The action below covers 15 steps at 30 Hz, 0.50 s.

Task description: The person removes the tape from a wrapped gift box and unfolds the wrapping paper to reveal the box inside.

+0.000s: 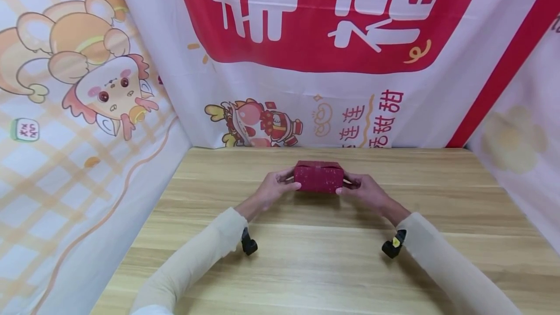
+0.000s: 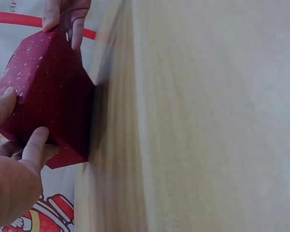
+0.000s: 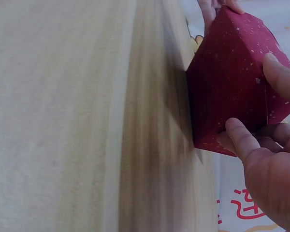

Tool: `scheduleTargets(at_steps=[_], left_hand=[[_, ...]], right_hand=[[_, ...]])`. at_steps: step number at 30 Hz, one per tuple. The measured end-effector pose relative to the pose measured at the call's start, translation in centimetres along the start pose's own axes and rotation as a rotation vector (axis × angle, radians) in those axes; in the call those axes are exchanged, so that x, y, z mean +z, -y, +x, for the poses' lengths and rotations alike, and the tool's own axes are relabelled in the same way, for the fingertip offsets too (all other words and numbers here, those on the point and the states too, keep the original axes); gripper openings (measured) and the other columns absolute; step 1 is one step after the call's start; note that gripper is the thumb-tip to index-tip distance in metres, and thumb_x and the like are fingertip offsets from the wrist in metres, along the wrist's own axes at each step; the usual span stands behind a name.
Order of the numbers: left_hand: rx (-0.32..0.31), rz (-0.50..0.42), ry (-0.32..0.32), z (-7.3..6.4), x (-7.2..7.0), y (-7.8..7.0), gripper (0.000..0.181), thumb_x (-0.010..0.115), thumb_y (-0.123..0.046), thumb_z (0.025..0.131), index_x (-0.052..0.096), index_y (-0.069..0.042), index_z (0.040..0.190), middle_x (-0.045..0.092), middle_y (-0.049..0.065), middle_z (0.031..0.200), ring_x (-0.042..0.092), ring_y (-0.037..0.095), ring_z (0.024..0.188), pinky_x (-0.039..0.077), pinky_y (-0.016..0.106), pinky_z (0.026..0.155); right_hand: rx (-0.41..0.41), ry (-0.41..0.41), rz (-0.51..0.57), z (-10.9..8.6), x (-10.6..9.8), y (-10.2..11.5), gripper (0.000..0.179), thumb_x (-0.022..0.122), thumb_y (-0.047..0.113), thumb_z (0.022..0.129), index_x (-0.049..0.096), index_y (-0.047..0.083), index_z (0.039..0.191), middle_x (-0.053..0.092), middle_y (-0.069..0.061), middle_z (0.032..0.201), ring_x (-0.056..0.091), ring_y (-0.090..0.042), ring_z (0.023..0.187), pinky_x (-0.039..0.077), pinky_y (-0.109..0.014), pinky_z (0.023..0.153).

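A dark red gift box with pale speckles sits near the back of the wooden table, between both hands. My left hand grips its left end, thumb on the near face and fingers at the side. At the other end my right hand holds it the same way. In the left wrist view the box shows angled faces, with the left fingers pressed to its end. The right wrist view has the box close over the tabletop, the right thumb against its speckled face.
The wooden table ends at a hanging printed cloth behind the box. Another patterned cloth borders the left side, and a pale one the right. Small black devices are strapped at both wrists.
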<state>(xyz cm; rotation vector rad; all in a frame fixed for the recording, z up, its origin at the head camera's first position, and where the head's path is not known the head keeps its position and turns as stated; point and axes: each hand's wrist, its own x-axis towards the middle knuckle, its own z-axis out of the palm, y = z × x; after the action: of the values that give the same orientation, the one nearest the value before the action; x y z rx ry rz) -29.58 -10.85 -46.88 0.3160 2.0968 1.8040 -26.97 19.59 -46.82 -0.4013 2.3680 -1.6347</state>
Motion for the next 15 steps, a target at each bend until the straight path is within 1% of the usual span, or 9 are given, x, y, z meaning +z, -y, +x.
scheduleTargets(at_steps=[3,7,11,13,15], left_hand=[[0.007,-0.009,0.011,-0.1,0.12,0.16,0.068,0.076,-0.024,0.085,0.046,-0.024,0.147,0.046,0.003,0.153,0.052,0.021,0.134,0.047,0.03,0.107],[-0.006,-0.017,0.017,-0.32,0.23,0.23,0.069,0.077,-0.017,0.085,0.047,-0.023,0.146,0.046,0.004,0.152,0.054,0.021,0.133,0.05,0.03,0.104],[-0.009,-0.022,0.015,-0.64,0.27,0.28,0.066,0.077,-0.018,0.085,0.049,-0.02,0.145,0.05,0.004,0.15,0.053,0.021,0.133,0.05,0.031,0.105],[-0.006,-0.066,0.021,-0.8,0.31,0.3,0.063,0.075,-0.02,0.088,0.049,-0.016,0.145,0.051,0.007,0.148,0.054,0.024,0.133,0.05,0.034,0.106],[-0.017,-0.119,0.022,-0.98,0.37,0.28,0.06,0.072,-0.024,0.09,0.049,-0.012,0.144,0.053,0.01,0.146,0.056,0.025,0.13,0.05,0.037,0.106]], right_hand=[[-0.015,-0.017,-0.015,-0.23,0.27,-0.14,0.079,0.075,0.029,0.088,0.034,0.007,0.151,0.042,-0.017,0.152,0.048,-0.034,0.135,0.043,-0.039,0.109],[-0.029,-0.022,-0.006,-0.48,0.66,-0.13,0.079,0.076,0.023,0.086,0.033,0.009,0.152,0.039,-0.016,0.154,0.049,-0.034,0.134,0.046,-0.034,0.106],[-0.042,-0.027,-0.011,-0.63,0.9,-0.07,0.078,0.076,0.018,0.086,0.033,0.009,0.151,0.041,-0.017,0.152,0.051,-0.034,0.132,0.048,-0.033,0.104],[-0.042,-0.034,-0.017,-0.69,0.92,-0.13,0.078,0.077,0.017,0.085,0.035,0.009,0.151,0.044,-0.018,0.15,0.052,-0.034,0.131,0.048,-0.033,0.104],[-0.025,-0.036,-0.022,-0.72,0.88,-0.32,0.078,0.078,0.018,0.084,0.036,0.01,0.15,0.046,-0.017,0.149,0.053,-0.033,0.131,0.049,-0.032,0.104]])
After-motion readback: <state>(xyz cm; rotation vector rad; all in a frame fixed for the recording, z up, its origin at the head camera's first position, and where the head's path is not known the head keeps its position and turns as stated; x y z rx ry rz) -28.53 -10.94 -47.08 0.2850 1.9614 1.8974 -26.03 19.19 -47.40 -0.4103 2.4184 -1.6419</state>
